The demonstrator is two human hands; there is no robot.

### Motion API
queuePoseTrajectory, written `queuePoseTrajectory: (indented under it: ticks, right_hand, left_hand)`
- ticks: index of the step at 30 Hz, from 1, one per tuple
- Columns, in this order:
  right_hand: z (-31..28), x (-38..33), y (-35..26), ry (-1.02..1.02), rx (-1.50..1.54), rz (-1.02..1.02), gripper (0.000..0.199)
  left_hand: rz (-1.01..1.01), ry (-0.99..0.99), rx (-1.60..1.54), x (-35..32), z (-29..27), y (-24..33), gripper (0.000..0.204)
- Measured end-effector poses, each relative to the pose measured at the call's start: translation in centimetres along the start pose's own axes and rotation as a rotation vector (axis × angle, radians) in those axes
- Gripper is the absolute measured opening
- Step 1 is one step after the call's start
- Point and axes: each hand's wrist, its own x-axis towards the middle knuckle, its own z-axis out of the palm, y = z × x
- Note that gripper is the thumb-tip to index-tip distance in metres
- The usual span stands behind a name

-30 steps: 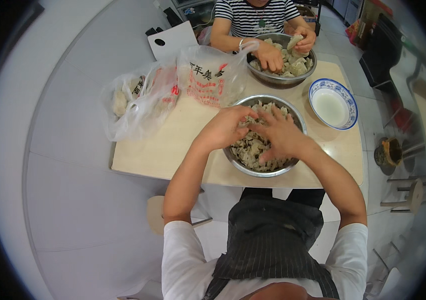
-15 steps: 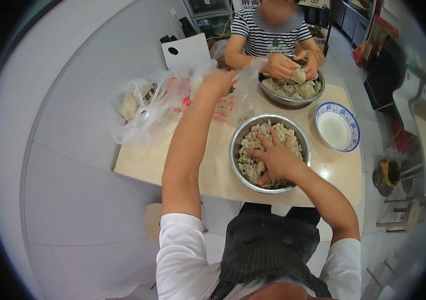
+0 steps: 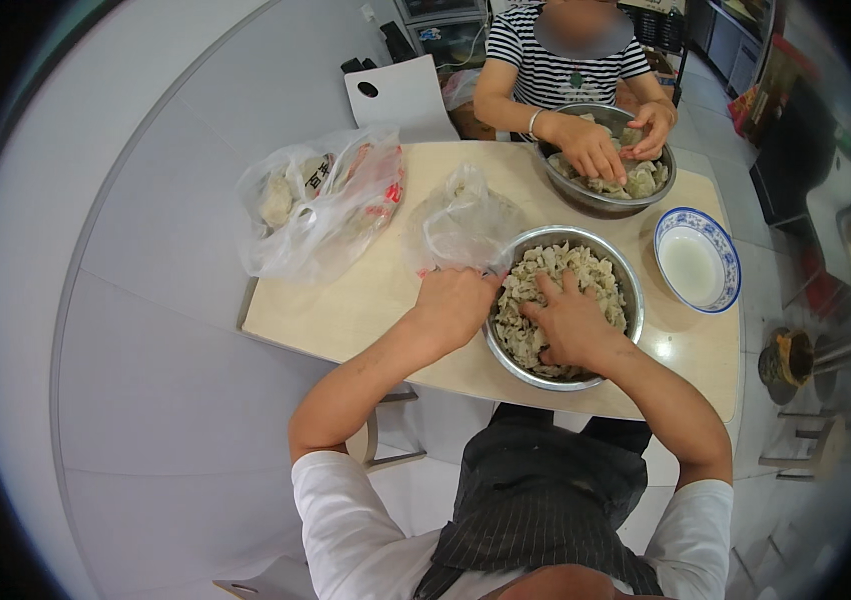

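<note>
My left hand [image 3: 458, 302] is closed on the near edge of a clear plastic bag [image 3: 466, 215], just left of a metal bowl [image 3: 636, 300]. Something pale sits inside that bag, but I cannot make out what. The bowl is full of small, torn, pale grey-green food pieces [image 3: 596, 275]. Resting on these pieces, my right hand [image 3: 576, 325] has its fingers spread, the tips partly sunk among them. Across the table, a person in a striped shirt has both hands in a second metal bowl [image 3: 611, 207] of larger pale clumps.
On the table's [image 3: 346, 315] left stands another plastic bag [image 3: 321, 215] with red print and pale lumps inside. A blue-and-white bowl [image 3: 698, 260] of cloudy liquid is at the right. A white chair [image 3: 411, 100] stands behind the table, and a stool [image 3: 371, 440] below its front edge.
My left hand has come down toward me from the far side, drawing the clear bag's edge close to the bowl. My right hand stays on the pieces. The other person's hands have lowered into their bowl.
</note>
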Motion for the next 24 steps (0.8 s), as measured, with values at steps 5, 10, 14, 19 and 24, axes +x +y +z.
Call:
queuePoseTrajectory:
  ticks: [5, 10, 14, 19, 24]
  right_hand:
    - [-0.4, -0.9, 0.4, 0.102, 0.114, -0.03, 0.066]
    - [-2.7, -0.4, 0.8, 0.569, 0.196, -0.047, 0.049]
    - [-6.8, 3.2, -3.0, 0.644, 0.597, -0.295, 0.03]
    - [-5.4, 8.7, -6.2, 0.379, 0.205, -0.414, 0.019]
    - [-5.9, 9.7, -0.9, 0.189, -0.117, 0.049, 0.024]
  left_hand:
    - [0.168, 0.207, -0.374, -1.4, -1.4, -5.1, 0.031]
    - [-0.226, 0.554, -0.569, 2.0, -2.7, -11.2, 0.02]
    - [-0.187, 0.17, -0.414, 7.3, 1.7, -13.7, 0.049]
    - [-0.214, -0.085, -0.268, 11.4, 5.4, -12.1, 0.099]
    - [-0.212, -0.075, -0.237, 8.9, 3.8, -12.2, 0.114]
